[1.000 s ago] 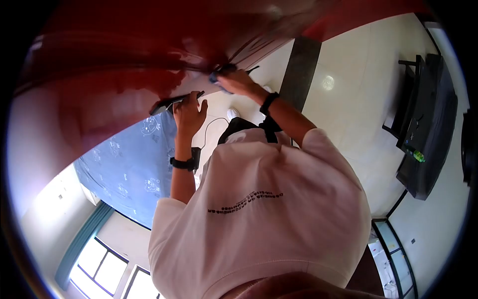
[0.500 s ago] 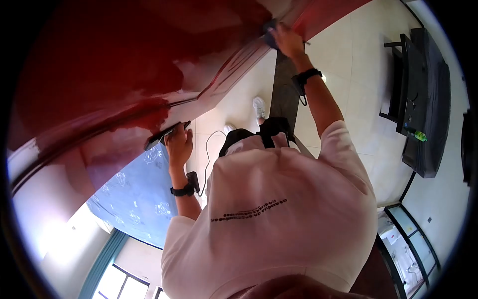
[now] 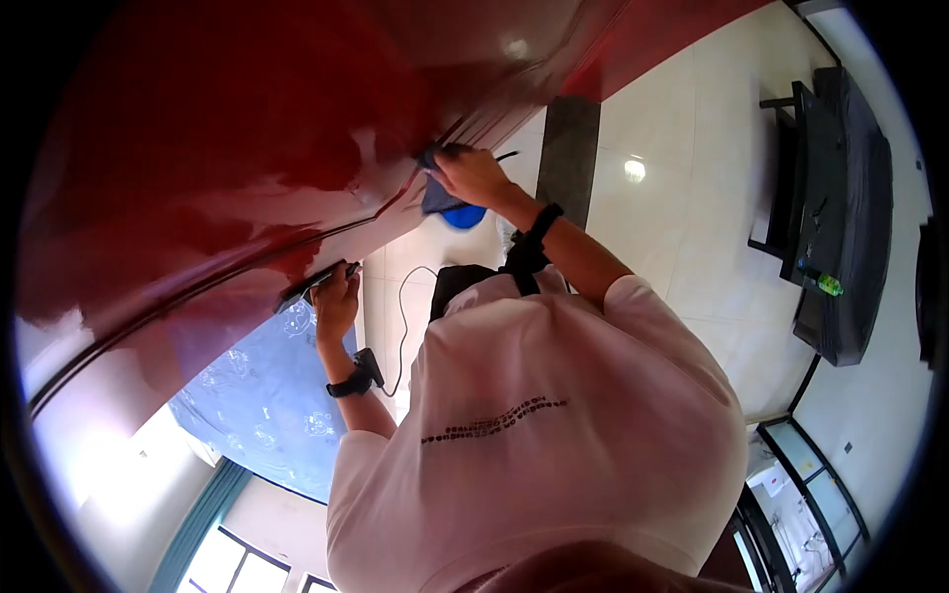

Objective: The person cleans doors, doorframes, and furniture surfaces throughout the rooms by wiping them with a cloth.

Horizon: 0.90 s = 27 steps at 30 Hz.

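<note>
A glossy red door (image 3: 297,109) with moulded grooves fills the upper left. My right hand (image 3: 473,176) is closed on a dark cloth (image 3: 440,196) and presses it against the door near its edge. A corner of the cloth hangs down below my fingers. My left hand (image 3: 336,304) is wrapped around a long black door handle (image 3: 308,285) at the door's edge, lower left of the cloth. Black straps with small boxes sit on both wrists, and a cable runs from the left one.
A blue round object (image 3: 463,216) shows below the cloth, partly hidden. A bed with a blue patterned cover (image 3: 257,385) lies beyond the door's edge. To the right are a black table (image 3: 806,188), a green-labelled bottle (image 3: 828,285) and a dark sofa (image 3: 865,198).
My right hand has slid the cloth along the door, down and left, toward my left hand. My left hand stays on the handle; the view has shifted slightly. The blue object has come into sight.
</note>
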Available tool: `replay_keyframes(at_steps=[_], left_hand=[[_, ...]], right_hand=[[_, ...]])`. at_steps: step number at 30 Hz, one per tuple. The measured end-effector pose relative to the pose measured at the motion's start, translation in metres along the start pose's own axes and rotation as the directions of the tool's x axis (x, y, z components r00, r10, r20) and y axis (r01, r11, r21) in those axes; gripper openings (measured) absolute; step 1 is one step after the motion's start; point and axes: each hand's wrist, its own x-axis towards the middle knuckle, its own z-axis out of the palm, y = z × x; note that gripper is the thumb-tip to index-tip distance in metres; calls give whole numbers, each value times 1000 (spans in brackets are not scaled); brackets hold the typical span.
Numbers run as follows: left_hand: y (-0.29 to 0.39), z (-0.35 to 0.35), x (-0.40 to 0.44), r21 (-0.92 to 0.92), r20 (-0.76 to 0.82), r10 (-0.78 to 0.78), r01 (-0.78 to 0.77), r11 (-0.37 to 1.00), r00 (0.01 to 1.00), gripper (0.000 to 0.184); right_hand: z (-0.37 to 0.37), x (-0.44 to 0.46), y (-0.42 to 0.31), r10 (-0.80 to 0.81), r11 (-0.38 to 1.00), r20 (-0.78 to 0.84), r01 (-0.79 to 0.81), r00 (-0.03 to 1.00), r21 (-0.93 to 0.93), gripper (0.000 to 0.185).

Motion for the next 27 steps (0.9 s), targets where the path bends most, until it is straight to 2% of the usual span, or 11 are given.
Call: replay_keyframes(at_steps=[6,10,12,13,15,16,18,21,23,25,27], left_hand=[[-1,-1,7,28,-80,50,-47,998,996,24],[7,-6,4,90,-145,86,-73,993,986,22],[6,-4,4,51,-155,103,-97,994,982,23],[3,-4,4,37,-144,126,-122,992,982,24],[-4,1,0,21,-228,117,-115,993,967,21],[-9,0,0,-73,-250,158,-181,981,955,21],[-13,2,0,-114,-283,198,-238,965,938,20],[-4,-5,-4,-72,-276,175,-203,977,945,20],[-9,-4,-5,-59,-350,220,-256,965,911,19],[-9,-4,-6,-52,-357,269,-306,950,895,20],[-10,-1,-8,-66,-363,287,-332,941,886,20]], right_hand=[[-52,21,57,281,950,190,-245,941,-196,28],[-88,27,92,535,767,-271,-595,800,-240,38],[-105,38,113,764,552,-327,-826,556,-115,38],[-108,44,112,750,568,-327,-813,575,-127,38],[-125,61,76,787,609,-537,-523,305,596,35],[-121,69,61,780,620,-537,-517,322,590,35],[-105,79,22,516,856,-691,-318,506,407,35],[-106,84,-68,166,986,-777,-123,608,114,31],[-100,83,-99,38,996,-787,36,616,76,31],[-88,77,-119,-365,929,-602,238,711,-282,25],[-78,84,-135,-449,891,-563,300,693,-341,20]])
